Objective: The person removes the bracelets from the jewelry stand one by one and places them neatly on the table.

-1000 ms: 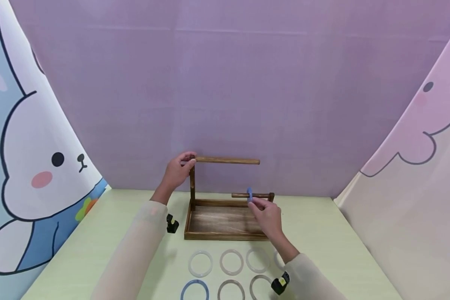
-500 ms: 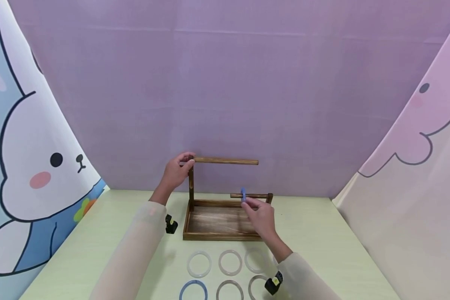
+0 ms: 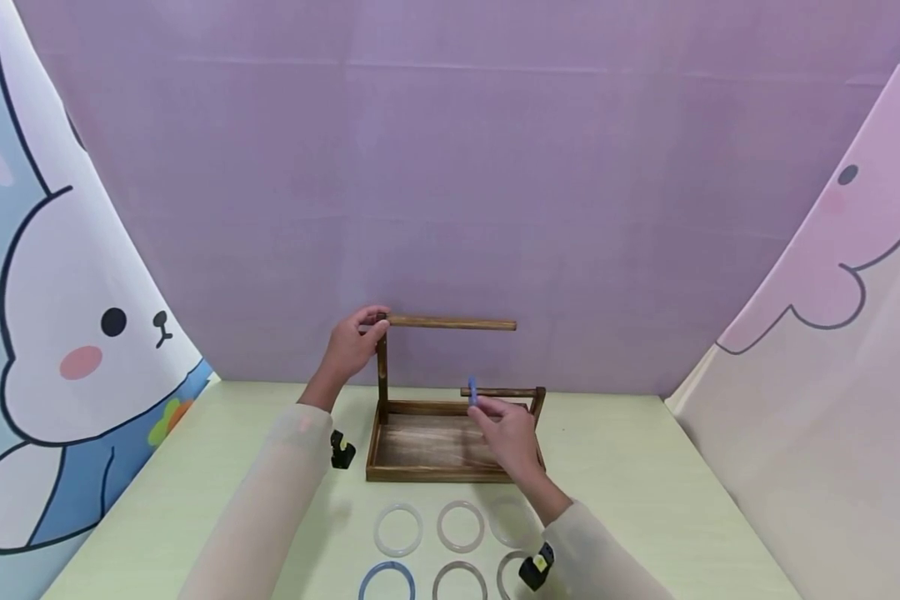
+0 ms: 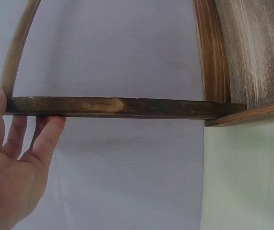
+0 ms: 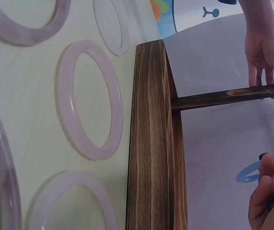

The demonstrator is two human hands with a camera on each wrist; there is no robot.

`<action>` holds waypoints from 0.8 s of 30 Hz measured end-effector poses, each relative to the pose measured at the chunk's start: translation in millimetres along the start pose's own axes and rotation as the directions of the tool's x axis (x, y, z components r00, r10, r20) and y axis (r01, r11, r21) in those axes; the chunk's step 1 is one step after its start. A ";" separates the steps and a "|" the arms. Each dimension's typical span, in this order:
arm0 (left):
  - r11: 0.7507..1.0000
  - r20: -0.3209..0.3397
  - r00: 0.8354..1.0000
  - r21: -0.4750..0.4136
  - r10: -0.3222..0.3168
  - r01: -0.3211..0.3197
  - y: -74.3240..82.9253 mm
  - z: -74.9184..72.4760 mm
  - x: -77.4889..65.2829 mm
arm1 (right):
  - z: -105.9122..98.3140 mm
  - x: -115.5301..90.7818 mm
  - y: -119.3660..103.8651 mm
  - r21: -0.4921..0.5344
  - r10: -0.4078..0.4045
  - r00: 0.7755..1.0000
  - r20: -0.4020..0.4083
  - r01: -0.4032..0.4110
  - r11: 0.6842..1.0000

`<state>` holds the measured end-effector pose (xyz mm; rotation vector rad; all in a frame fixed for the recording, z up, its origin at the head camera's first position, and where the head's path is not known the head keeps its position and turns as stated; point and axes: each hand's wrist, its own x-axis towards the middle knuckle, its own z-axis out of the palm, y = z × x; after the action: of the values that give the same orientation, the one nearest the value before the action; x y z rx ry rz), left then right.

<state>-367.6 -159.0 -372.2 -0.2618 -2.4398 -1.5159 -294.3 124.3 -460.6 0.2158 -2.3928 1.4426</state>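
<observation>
My left hand (image 3: 350,346) grips the top of the left post of a brown wooden jewelry stand (image 3: 450,474), thumb at the corner and fingers behind the post in the left wrist view. A long upper rod (image 3: 453,322) runs right from that corner. Lower down, a shorter rod (image 3: 510,392) extends left from the right post. Between thumb and fingers, my right hand (image 3: 512,437) pinches a blue bangle (image 3: 472,392) upright at the free left end of the short rod. The rod's dark tip shows by the bangle (image 5: 246,175) in the right wrist view.
In front of the stand, several bangles lie flat in two rows: pale translucent ones such as a whitish bangle (image 3: 378,540), another blue bangle (image 3: 387,565) and a greyish bangle (image 3: 459,564). A purple backdrop (image 3: 450,183) rises behind the pale green table (image 3: 615,467).
My right hand has slid the blue bangle leftward along the short lower rod, from near its middle to its free end. My left hand stays on the post.
</observation>
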 end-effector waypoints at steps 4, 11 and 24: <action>1.000 -0.004 1.000 -0.001 -0.002 0.002 -0.5 -0.3 -0.1 | 5.0 2.0 -2.3 -0.002 -0.038 0.999 -0.004 0.038 0.999; 1.000 -0.006 1.000 -0.005 -0.005 0.005 -1.1 -0.7 -0.1 | 12.1 4.6 -8.7 0.015 -0.062 0.998 0.024 0.062 0.998; 1.000 0.000 1.000 0.002 0.006 -0.006 -4.5 -0.5 1.3 | 19.0 0.9 -5.6 0.030 -0.191 0.970 0.153 0.188 0.982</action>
<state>-370.0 -161.5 -375.4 -0.2687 -2.4384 -1.5116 -297.4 104.9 -463.7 0.5649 -2.4055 1.4020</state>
